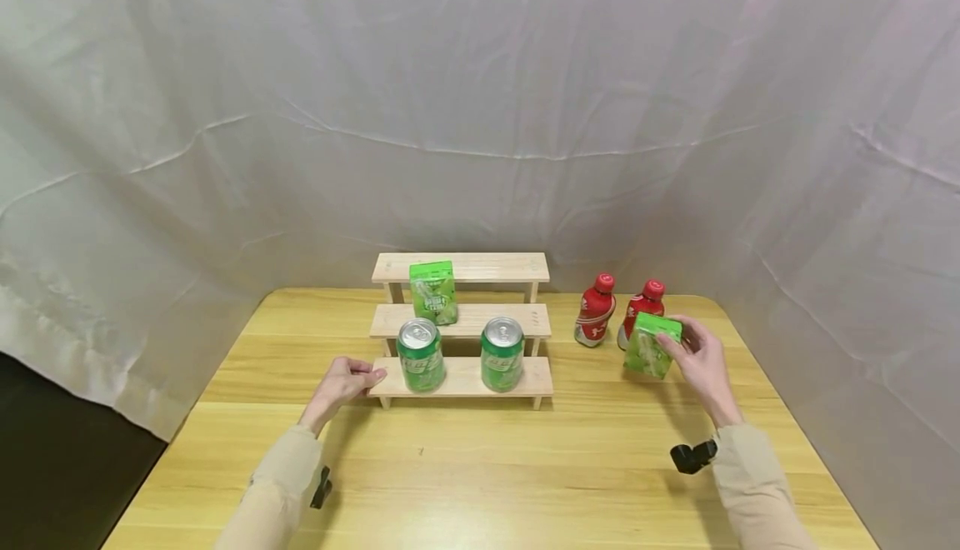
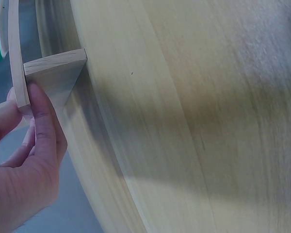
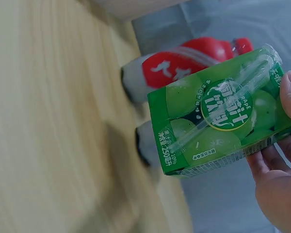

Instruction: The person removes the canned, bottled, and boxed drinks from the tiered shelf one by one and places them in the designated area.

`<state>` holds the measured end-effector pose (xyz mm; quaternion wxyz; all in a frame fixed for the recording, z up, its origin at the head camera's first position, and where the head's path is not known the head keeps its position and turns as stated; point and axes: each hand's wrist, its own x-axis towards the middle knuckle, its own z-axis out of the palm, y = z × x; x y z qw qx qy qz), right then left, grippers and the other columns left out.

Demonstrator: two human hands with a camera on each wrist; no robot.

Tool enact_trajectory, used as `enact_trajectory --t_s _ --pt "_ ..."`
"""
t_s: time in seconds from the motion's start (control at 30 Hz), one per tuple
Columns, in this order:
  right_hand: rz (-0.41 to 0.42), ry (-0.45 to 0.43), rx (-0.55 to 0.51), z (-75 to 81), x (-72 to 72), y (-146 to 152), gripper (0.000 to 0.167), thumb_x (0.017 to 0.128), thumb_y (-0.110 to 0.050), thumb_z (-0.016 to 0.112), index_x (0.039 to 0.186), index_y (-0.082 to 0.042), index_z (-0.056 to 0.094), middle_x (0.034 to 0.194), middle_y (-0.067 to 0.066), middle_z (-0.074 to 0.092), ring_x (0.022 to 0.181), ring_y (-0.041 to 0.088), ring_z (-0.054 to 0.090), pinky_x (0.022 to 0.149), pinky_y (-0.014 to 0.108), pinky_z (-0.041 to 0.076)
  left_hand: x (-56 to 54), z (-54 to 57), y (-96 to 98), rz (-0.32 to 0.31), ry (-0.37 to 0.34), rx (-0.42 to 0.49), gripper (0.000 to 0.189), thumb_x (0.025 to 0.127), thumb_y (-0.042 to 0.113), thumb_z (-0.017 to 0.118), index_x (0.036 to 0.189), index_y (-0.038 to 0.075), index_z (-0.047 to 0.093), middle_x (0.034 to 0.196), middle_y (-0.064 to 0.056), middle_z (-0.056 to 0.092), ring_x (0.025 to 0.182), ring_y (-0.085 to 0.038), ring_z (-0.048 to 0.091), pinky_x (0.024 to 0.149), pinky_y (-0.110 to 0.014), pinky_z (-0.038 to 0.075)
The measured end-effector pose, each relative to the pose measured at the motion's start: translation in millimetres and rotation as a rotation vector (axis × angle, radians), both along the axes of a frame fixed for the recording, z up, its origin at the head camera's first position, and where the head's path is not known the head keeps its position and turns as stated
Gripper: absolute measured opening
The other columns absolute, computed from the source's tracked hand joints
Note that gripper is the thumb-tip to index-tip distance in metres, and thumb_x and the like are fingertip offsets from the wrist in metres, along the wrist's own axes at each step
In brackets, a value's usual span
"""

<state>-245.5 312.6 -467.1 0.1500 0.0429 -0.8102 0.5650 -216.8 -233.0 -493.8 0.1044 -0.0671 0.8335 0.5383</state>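
My right hand (image 1: 703, 360) grips a green grape juice box (image 3: 218, 109) near its top, with a straw in clear wrap on its front. It is held up over the table's right side, in front of two red-capped bottles. At the left end of the wooden three-step rack (image 1: 465, 377), my left hand (image 1: 345, 385) pinches the lowest shelf board (image 2: 18, 63) between thumb and fingers. Two green cans, one on the left (image 1: 421, 358) and one on the right (image 1: 502, 357), stand on that lowest step. Another green juice box (image 1: 433, 293) stands upright on the middle step, toward its left.
A red bottle (image 1: 595, 310) stands right of the rack; a second red bottle (image 1: 643, 307) is partly hidden behind the held juice box. The top step (image 1: 495, 267) is at the back. Grey cloth (image 1: 480, 117) hangs behind the wooden table (image 1: 465, 483) and along its sides.
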Motion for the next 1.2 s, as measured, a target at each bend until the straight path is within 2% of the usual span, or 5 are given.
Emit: enact_trajectory --t_s 0.3,0.53,1.03,1.13,1.2 --pt "-0.037 -0.086 0.063 -22.3 1.0 15.2 0.045 0.098 -0.015 0.065 0.133 0.01 0.051 0.103 -0.028 0.055 0.097 -0.018 0.051 0.088 -0.001 0.042 -0.2 0.6 0.9 0.002 -0.003 -0.001 0.028 0.096 0.014 0.067 0.101 -0.013 0.066 0.073 0.0 0.061 0.067 -0.011 0.055 0.065 -0.026 0.052" --pt "-0.046 -0.143 0.013 -33.3 3.0 24.3 0.049 0.101 -0.019 0.061 0.139 0.009 0.046 0.101 -0.034 0.054 0.094 -0.019 0.053 0.082 0.004 0.047 -1.7 1.2 1.5 0.014 -0.013 -0.009 0.029 0.096 0.014 0.067 0.105 -0.014 0.065 0.076 -0.002 0.064 0.068 -0.01 0.057 0.066 -0.025 0.054" --pt "-0.058 -0.222 -0.109 -32.1 3.4 19.9 0.048 0.103 -0.026 0.057 0.14 0.002 0.046 0.102 -0.034 0.055 0.095 -0.015 0.054 0.082 0.006 0.043 0.0 1.1 0.2 0.011 0.004 -0.021 0.031 0.097 0.016 0.068 0.102 -0.014 0.066 0.075 -0.003 0.064 0.067 -0.012 0.056 0.063 -0.026 0.052" --pt "-0.062 -0.236 -0.081 -31.2 3.2 19.7 0.054 0.104 -0.028 0.056 0.144 0.005 0.041 0.105 -0.033 0.053 0.096 -0.016 0.052 0.083 0.005 0.042 -0.3 1.5 -0.2 0.003 0.009 -0.014 0.029 0.097 0.016 0.067 0.099 -0.013 0.066 0.073 -0.002 0.062 0.066 -0.012 0.055 0.062 -0.027 0.051" --pt "-0.066 -0.245 -0.041 -29.2 3.4 19.2 0.057 0.104 -0.03 0.054 0.147 0.005 0.039 0.113 -0.024 0.057 0.097 -0.016 0.049 0.085 0.005 0.041 0.0 1.9 -0.4 0.0 0.008 -0.009 0.028 0.097 0.016 0.067 0.098 -0.012 0.067 0.073 -0.001 0.062 0.067 -0.011 0.055 0.063 -0.027 0.052"
